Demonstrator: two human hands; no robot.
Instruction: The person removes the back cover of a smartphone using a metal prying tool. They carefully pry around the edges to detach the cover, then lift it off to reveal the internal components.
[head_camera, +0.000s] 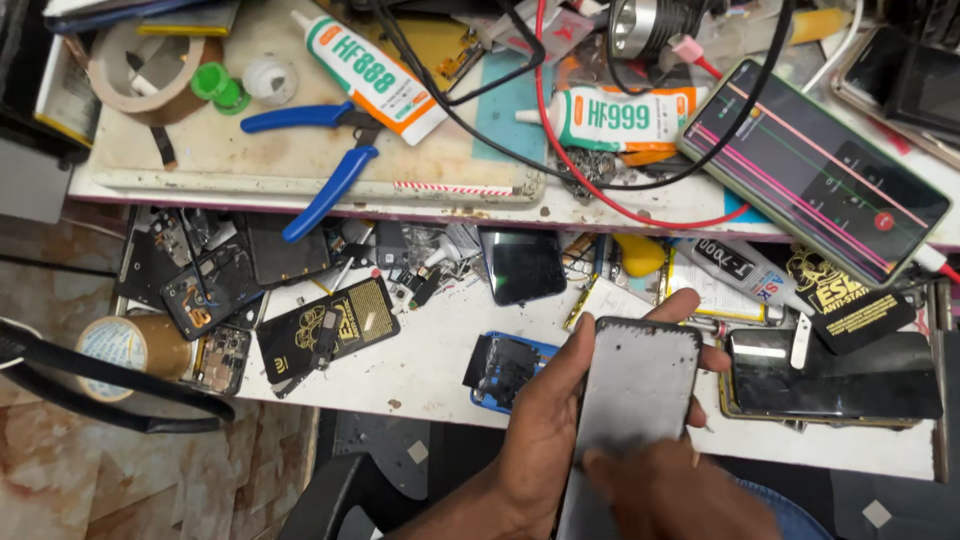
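The grey phone panel (638, 385), long axis running away from the body, is being gripped edgewise by the left hand (545, 420) while being pressed flat by the right hand (670, 490)

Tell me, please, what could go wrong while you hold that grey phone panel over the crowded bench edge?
The grey phone panel, pinched by the left hand while the right hand blurs across it, hangs past the bench edge and might drop. Loose black cables and the blue-handled pliers could snag.
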